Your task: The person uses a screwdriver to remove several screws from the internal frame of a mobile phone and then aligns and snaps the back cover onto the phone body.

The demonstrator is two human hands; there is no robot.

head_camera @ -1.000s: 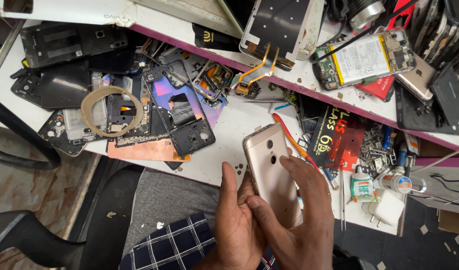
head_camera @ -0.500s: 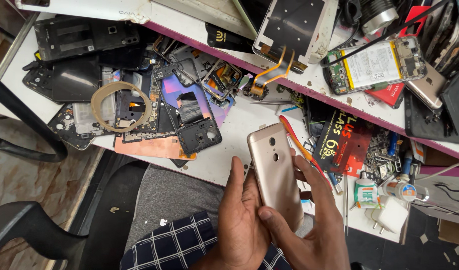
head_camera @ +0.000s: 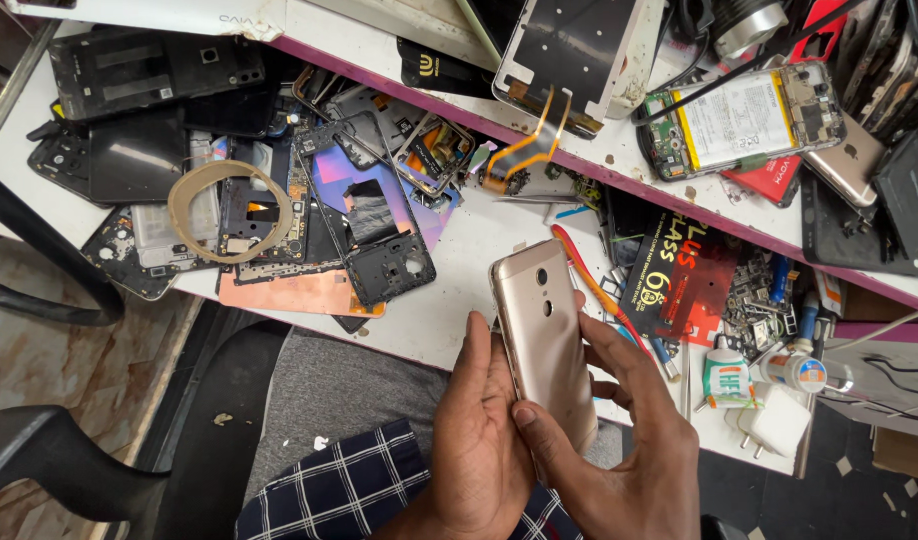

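Note:
A gold phone [head_camera: 542,330] is held back side up over the front edge of the white workbench [head_camera: 449,310], its camera end pointing away from me. My left hand [head_camera: 479,440] grips its left edge, thumb and fingers along the side. My right hand [head_camera: 629,440] holds the lower right side, with its thumb pressed on the back near the bottom and fingers wrapping the right edge. An orange-handled tool [head_camera: 591,283] lies on the bench just right of the phone.
Black phone frames and back covers [head_camera: 359,220] and a roll of tape [head_camera: 229,210] litter the bench's left. An opened phone with a battery [head_camera: 744,120] lies on the shelf. A glue tube [head_camera: 727,380], a white charger [head_camera: 774,420] and a black chair [head_camera: 49,470] stand nearby.
The view has shifted slightly, so the phone and hands sit a little further right in it. My fingers have adjusted their hold on the phone's edges; the phone stays in both hands.

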